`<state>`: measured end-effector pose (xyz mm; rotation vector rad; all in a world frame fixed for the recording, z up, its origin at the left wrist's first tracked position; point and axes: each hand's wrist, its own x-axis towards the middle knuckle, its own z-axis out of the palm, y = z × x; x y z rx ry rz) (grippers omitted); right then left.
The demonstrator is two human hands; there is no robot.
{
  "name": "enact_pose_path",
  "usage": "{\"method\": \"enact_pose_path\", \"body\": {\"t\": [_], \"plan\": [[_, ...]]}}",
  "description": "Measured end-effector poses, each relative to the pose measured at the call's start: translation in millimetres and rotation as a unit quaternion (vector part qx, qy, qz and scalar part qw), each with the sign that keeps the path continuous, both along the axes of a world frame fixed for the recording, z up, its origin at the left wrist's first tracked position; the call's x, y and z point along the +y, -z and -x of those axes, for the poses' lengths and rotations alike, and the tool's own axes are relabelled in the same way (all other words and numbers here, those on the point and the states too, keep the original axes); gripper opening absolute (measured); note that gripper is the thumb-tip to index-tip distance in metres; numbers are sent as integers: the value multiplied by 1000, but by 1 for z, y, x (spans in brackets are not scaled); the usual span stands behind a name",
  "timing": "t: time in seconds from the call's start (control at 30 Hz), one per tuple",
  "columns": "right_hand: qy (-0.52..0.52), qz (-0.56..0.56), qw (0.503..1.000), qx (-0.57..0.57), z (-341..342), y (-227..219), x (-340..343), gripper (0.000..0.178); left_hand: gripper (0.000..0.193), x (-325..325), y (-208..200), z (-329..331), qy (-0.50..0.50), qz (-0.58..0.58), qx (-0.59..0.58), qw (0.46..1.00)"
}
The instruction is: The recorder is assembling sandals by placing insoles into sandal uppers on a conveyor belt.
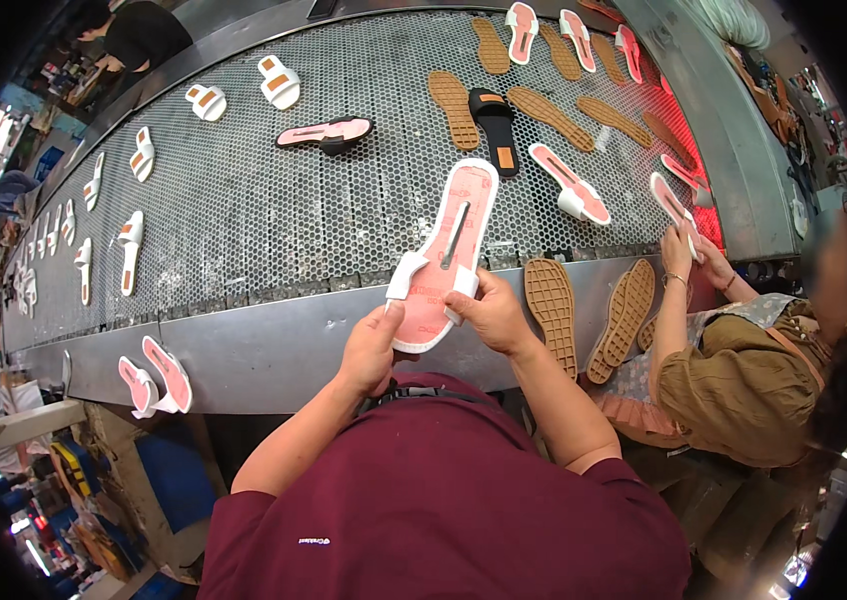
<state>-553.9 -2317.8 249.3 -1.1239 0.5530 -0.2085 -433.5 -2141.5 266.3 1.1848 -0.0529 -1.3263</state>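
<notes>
My left hand [372,350] is closed around the heel end of a pink sandal [447,255], with the fingers curled under its lower edge, and my right hand [492,312] grips the same sandal from the right side, the thumb pressing near its white strap. I hold the sandal up in both hands, just above the metal front edge [274,345] of the conveyor, with the toe pointing away from me over the belt. The sandal has a pale pink footbed with a white rim, a white strap that stands out on both sides near the middle, and a thin grey strip running along its length. Behind it, the perforated grey belt [244,210] carries many other pieces: a black sandal [497,128] just beyond the toe, tan soles [455,108] with a ribbed pattern, another pink sandal [326,132] lying on its side, and white strap pieces [280,81] further left. Two tan soles [553,312] lean against the front edge at my right. There a co-worker in an olive top [744,385] reaches both hands [689,255] to a pink sandal at the belt edge. Two more pink sandals [156,378] rest on the front edge at my left.
</notes>
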Motion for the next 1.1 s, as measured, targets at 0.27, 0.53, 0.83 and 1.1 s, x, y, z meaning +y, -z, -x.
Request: {"method": "enact_pose_path", "body": {"t": [0.27, 0.53, 0.83, 1.1], "plan": [[13, 5, 999, -41, 5, 6, 8, 51, 38, -17, 7, 4, -70, -101, -129, 984], [199, 54, 976, -73, -20, -7, 16, 91, 36, -27, 1, 21, -61, -162, -379, 909], [194, 78, 977, -48, -20, 11, 11, 109, 28, -33, 0, 36, -30, -147, -423, 894], [214, 159, 964, 20, 1, 20, -5, 116, 32, -37, 5, 20, 37, -202, -425, 882]]}}
